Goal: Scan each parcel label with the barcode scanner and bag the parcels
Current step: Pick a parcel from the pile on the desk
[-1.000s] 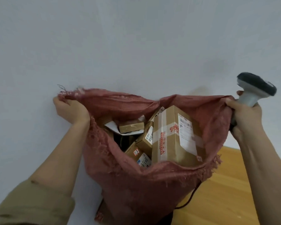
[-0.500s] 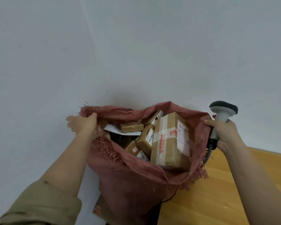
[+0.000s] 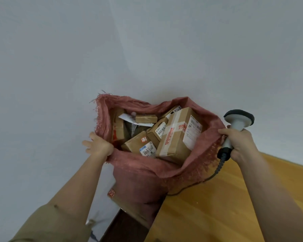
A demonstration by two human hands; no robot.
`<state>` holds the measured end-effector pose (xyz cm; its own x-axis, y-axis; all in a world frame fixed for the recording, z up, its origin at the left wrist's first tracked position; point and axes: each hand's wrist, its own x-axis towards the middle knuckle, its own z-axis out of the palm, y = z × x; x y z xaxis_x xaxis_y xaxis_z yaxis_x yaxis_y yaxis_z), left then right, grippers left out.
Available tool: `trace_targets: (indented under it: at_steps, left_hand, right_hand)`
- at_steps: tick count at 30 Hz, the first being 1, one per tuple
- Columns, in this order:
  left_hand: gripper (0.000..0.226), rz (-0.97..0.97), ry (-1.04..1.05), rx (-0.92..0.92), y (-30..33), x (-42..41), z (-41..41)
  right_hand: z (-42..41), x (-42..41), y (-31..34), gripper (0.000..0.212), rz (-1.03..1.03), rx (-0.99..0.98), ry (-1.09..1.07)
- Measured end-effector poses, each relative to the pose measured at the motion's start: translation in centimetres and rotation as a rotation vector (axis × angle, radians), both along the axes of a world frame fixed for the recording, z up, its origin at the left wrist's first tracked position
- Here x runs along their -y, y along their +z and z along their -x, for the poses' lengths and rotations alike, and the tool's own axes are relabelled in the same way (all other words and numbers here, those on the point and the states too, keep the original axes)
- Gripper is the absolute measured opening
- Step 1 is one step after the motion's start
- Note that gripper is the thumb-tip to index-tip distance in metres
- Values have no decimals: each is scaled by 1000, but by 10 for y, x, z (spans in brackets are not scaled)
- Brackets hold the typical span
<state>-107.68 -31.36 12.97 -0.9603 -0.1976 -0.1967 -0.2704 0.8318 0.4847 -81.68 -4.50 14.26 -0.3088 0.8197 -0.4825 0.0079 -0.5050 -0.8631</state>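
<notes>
The red woven sack [image 3: 147,173] stands open against the white wall [image 3: 147,49], and the parcels lie inside it. The largest carton [image 3: 177,137], cross-taped and labelled, leans at the right of the sack's mouth; a smaller box [image 3: 140,145] with a barcode label lies just left of it, another labelled box [image 3: 157,130] sits between and behind them, and a flat little box [image 3: 146,118] rests toward the back on a white envelope [image 3: 128,118].

The near-left rim of the sack is met by the left hand [image 3: 98,145]; its fingers are spread outward, and whether the cloth is pinched under the palm cannot be told. At the right rim, the right hand [image 3: 238,142] is curled round the handle of the barcode scanner [image 3: 238,119], and the sack's edge appears to be caught under the same fingers. The scanner's cable [image 3: 208,177] trails from below the right hand, beside the sack, over the wooden floor [image 3: 217,206].

Compared with a second ago, the mouth is held less taut and lower, and the left fist that gripped the rim has been opened. It is judged that the sack has been set down after shaking the parcels to settle, so bagging seems largely done; another carton [image 3: 115,196] lies outside, pressed under the sack.
</notes>
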Motion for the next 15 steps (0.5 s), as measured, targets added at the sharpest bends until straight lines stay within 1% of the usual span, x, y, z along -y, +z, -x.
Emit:
trace_targets:
  at_steps: [1,3,7,8,9,10,12,13,14,15]
  left_hand:
    - [81,-2,38,-25,1,9,-4]
    - [81,-27,95,-42,5,25,-13]
    - [86,-92,149,-103,18,41,-34]
    - [85,-106,129,-118,21,42,-42]
    - [84,-110,101,-137,24,42,-51]
    - [81,-110,77,-161,26,42,-61]
    - [68,-148,25,-201,31,45,-85]
    - [53,-197,-47,-217,32,47,-99]
    - [34,-268,-158,-207,34,51,-113]
    - [20,-344,-284,-142,34,58,-130]
  right_hand:
    - [-3,6,0,19,57,-13,31]
    - [-10,21,2,14,230,-134,53]
    - [-31,47,12,7,670,-612,-61]
    - [-39,54,16,10,739,-686,-77]
    - [-47,60,19,14,778,-731,-80]
    - [-56,67,23,13,790,-761,-74]
    - [-73,84,32,11,793,-807,-40]
    - [-81,93,36,13,792,-826,-16]
    - [-90,101,39,16,788,-840,1]
    - [-99,111,41,16,780,-846,6]
